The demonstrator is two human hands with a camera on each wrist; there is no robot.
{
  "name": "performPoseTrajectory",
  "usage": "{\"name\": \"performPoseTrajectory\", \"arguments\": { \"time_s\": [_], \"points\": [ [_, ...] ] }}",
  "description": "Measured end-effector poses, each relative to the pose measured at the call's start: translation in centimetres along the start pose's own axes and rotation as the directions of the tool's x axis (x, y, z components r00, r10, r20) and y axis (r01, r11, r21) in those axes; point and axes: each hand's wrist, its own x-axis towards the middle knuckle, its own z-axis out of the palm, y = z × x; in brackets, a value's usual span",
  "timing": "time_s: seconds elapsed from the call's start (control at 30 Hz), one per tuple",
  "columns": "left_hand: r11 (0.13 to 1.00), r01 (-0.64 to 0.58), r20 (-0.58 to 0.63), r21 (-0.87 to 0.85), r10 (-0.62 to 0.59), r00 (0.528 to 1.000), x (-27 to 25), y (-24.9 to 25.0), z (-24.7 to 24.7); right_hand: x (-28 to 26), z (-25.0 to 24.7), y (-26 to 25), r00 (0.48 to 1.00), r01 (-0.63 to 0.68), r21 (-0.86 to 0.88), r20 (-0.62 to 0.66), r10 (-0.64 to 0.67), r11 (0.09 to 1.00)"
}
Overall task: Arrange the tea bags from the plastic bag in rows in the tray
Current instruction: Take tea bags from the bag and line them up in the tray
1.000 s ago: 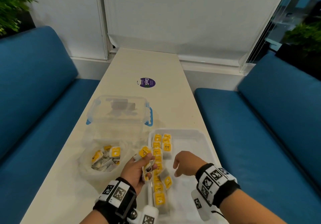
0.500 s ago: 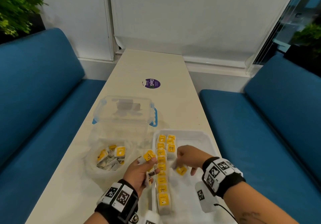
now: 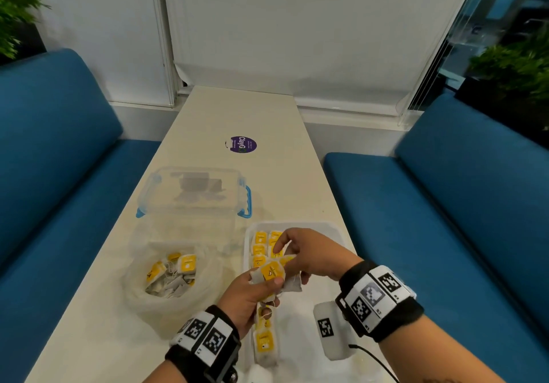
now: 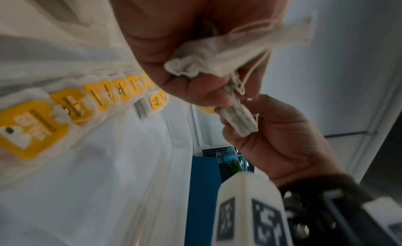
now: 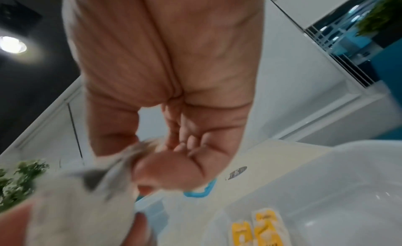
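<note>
My left hand (image 3: 267, 282) grips a bunch of tea bags (image 3: 271, 272) with yellow tags just above the left side of the white tray (image 3: 335, 228). My right hand (image 3: 285, 252) meets it from the right and pinches one tea bag (image 4: 237, 120) of the bunch. In the right wrist view the thumb (image 5: 169, 170) presses on that tea bag (image 5: 102, 179). A row of tea bags (image 3: 263, 341) runs along the tray's left wall, with a short second row (image 3: 275, 236) at the far end. The clear plastic bag (image 3: 139, 293) left of the tray holds several more.
A clear lidded box (image 3: 193, 192) with blue clasps stands behind the plastic bag and tray. A purple sticker (image 3: 243, 144) lies farther up the narrow pale table (image 3: 89, 338). Blue sofas flank the table. The tray's right half (image 3: 300, 353) is bare.
My right hand, which held a tea bag over the tray half a second ago, has come left to the bunch and pinches a bag there. My left hand has shifted right, over the tray.
</note>
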Motion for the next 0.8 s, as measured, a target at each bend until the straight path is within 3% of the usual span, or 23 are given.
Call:
{"name": "performPoseTrajectory", "arguments": {
  "time_s": [0.2, 0.33, 0.43, 0.57, 0.7, 0.8],
  "points": [
    [0.998, 0.004, 0.015, -0.067, -0.003, 1.0, 0.0, -0.2, -0.1, -0.1, 1.3, 1.7, 0.988, 0.048, 0.327, -0.152, 0.002, 0.944],
    [0.999, -0.003, 0.016, -0.044, 0.004, 1.0, -0.2, -0.1, 0.0, 0.2, 2.0, 2.4, 0.965, 0.092, 0.389, -0.263, 0.014, 0.917],
    [0.998, -0.039, -0.016, -0.046, 0.038, 0.999, -0.1, 0.0, 0.0, 0.3, 2.2, 2.7, 0.969, 0.065, 0.407, -0.243, 0.039, 0.911],
    [0.998, -0.057, -0.078, -0.027, 0.054, 0.995, 0.3, 0.1, -0.7, 0.5, 1.7, 3.5, 0.973, -0.068, 0.345, -0.185, 0.139, 0.936],
    [0.999, -0.035, -0.178, -0.012, 0.033, 0.984, 0.6, 0.1, -1.7, 2.0, 0.3, 4.9, 0.926, -0.107, -0.014, -0.366, 0.094, 0.994],
    [1.0, -0.014, -0.211, -0.022, 0.009, 0.977, 0.5, 0.2, -2.4, 3.2, -0.3, 5.7, 0.936, -0.127, -0.07, -0.338, 0.096, 0.989]
  ]
}}
